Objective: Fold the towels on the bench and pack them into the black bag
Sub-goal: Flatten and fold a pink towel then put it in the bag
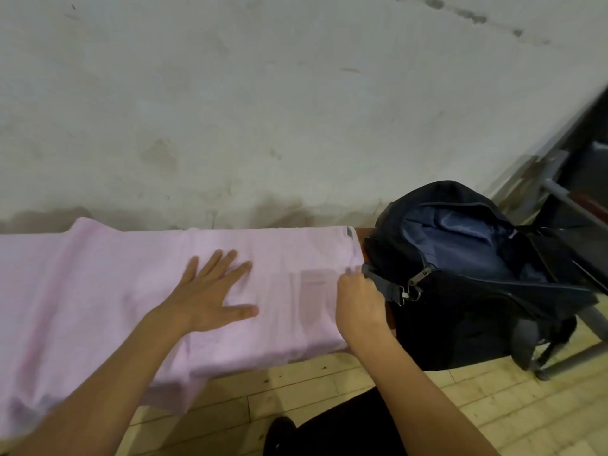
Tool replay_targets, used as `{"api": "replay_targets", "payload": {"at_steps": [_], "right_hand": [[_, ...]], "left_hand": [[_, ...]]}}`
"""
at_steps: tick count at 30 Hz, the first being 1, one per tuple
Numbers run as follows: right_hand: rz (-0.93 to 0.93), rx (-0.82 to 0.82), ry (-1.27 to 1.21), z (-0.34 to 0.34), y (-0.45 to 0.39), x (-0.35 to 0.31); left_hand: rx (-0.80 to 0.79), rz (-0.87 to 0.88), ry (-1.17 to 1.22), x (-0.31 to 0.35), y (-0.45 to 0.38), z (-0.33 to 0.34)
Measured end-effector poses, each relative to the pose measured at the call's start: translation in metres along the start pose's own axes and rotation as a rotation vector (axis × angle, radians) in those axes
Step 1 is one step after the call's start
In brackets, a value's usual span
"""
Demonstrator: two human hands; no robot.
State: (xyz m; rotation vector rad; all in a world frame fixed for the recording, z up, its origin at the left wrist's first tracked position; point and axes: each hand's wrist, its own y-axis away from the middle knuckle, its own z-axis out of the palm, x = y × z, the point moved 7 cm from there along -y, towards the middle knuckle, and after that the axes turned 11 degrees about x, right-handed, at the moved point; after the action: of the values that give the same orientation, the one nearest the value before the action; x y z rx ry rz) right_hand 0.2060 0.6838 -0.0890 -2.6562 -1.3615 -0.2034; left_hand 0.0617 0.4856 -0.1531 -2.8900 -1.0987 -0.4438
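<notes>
Towel: the pink terry towel (115,291) lies spread along the bench, its near edge hanging over.
Bag: the black fabric backpack (477,274) stands just right of it.
Wall: the stained plaster wall (263,110) is behind both.

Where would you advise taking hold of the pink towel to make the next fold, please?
Probably at its right end, coming in from the black bag side. The pink towel lies spread flat along the bench, and that short edge is free; the right hand already pinches its near corner. The left hand presses flat mid-towel, anchoring it, so the end could be carried leftwards over it.
</notes>
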Motion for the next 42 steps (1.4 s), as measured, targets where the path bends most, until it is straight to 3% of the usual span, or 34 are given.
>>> {"api": "replay_targets", "payload": {"at_steps": [11, 17, 19, 22, 27, 35, 39, 42], "right_hand": [[0.045, -0.183, 0.142, 0.022, 0.013, 0.026], [-0.024, 0.041, 0.002, -0.001, 0.011, -0.016], [-0.143, 0.144, -0.196, -0.009, 0.005, -0.047], [-0.236, 0.091, -0.426, -0.007, -0.004, -0.079], [-0.228, -0.102, -0.392, 0.024, -0.023, -0.106], [-0.131, -0.130, -0.368, 0.042, -0.035, -0.106], [-0.146, -0.083, -0.328, 0.043, -0.033, -0.106], [-0.134, -0.079, -0.307, 0.045, -0.033, -0.107]], "left_hand": [[0.031, 0.043, -0.053, 0.021, 0.002, 0.007], [0.208, 0.056, 0.009, 0.021, 0.013, -0.016], [0.271, -0.051, -0.013, -0.001, 0.023, -0.029], [0.331, -0.311, -0.052, -0.052, 0.043, -0.044], [0.304, -0.777, -0.009, -0.158, 0.099, -0.060], [0.248, -0.824, 0.042, -0.214, 0.113, -0.056], [0.254, -0.764, -0.051, -0.235, 0.115, -0.062], [0.289, -0.832, -0.113, -0.245, 0.120, -0.065]]}}
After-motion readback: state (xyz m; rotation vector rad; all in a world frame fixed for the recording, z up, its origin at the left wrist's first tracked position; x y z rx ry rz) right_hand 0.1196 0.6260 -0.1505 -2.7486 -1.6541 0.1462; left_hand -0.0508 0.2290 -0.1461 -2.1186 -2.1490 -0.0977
